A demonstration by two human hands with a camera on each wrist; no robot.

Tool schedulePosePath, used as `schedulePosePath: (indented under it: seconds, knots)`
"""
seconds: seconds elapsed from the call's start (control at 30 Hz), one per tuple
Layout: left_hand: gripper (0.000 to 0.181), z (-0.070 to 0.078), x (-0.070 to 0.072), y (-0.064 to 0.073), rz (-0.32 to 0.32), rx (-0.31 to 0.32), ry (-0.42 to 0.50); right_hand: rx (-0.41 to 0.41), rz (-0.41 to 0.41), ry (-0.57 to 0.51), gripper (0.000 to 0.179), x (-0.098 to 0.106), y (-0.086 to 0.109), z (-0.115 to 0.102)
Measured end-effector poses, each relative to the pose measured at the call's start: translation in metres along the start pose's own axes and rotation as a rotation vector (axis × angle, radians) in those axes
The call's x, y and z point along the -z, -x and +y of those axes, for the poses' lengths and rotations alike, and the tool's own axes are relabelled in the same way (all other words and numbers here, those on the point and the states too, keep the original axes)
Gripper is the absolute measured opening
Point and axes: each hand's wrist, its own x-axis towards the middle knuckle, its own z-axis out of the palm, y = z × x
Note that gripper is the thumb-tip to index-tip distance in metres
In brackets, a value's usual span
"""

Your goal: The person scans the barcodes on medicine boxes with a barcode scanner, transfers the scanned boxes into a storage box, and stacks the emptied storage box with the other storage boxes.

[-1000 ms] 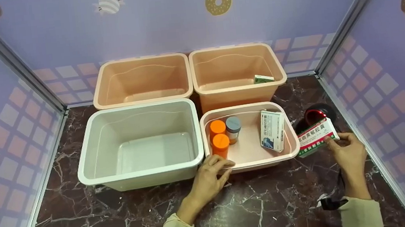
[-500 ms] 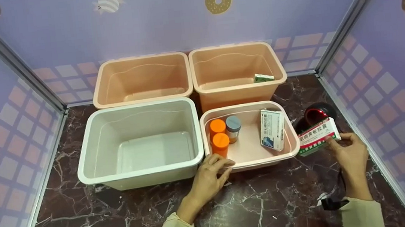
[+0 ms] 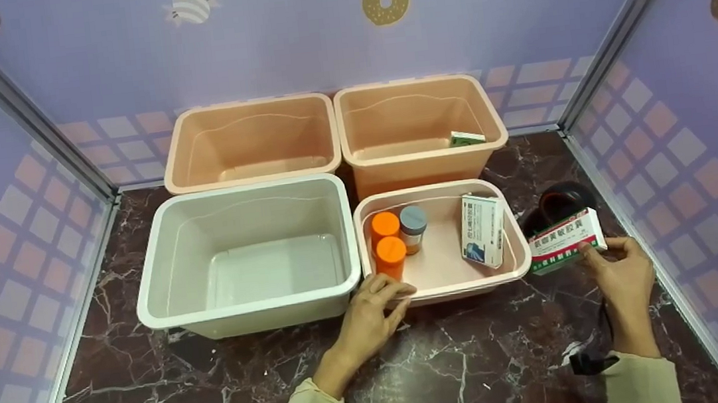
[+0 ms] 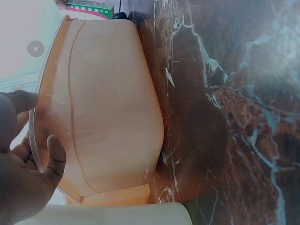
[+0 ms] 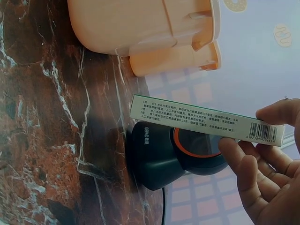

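Observation:
My right hand [image 3: 622, 270] pinches a white, red and green medicine box [image 3: 567, 241] by its right end, between thumb and fingers. In the right wrist view the box's narrow side [image 5: 201, 121], with small print and a barcode, is toward the camera. Directly behind the box stands a dark desktop scanner [image 5: 154, 154] with an orange ring. With its fingers over the rim and the thumb outside, my left hand [image 3: 371, 317] holds the front left of the pale pink bin [image 3: 468, 289]. Inside that bin are two orange-capped bottles [image 3: 391, 251], a grey-capped bottle [image 3: 413, 221] and a white medicine box [image 3: 482, 230].
A pale grey-green bin [image 3: 250, 306] stands left of the pink one. Two peach bins, one at back left [image 3: 246, 110] and one at back right [image 3: 422, 168], stand against the wall; the right one holds a green and white box [image 3: 467, 138]. Panels enclose the marbled table [image 3: 219, 390].
The medicine box in my right hand has tilted slightly and its printed front shows more fully. The scanner's red glow has gone dark. My left hand stays on the pink bin's rim.

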Motion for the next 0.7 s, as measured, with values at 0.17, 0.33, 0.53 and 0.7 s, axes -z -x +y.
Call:
schedulePosePath:
  seconds: [0.17, 0.33, 0.53, 0.7]
  knots:
    - [0.016, 0.000, 0.000, 0.000, 0.007, 0.001, 0.020, 0.018, 0.034, 0.064, 0.046, 0.001, -0.001, -0.001]
    - [0.016, 0.001, 0.001, 0.000, 0.016, -0.006, 0.021, 0.034, 0.037, 0.069, 0.045, -0.002, -0.003, 0.000]
    - [0.016, 0.000, 0.000, 0.000, 0.000, 0.009, 0.001, 0.073, 0.033, 0.093, 0.040, -0.008, -0.006, 0.001]
    - [0.016, 0.000, 0.000, 0.000, 0.004, 0.006, -0.002, 0.063, 0.019, 0.127, 0.042, -0.011, -0.007, 0.000]
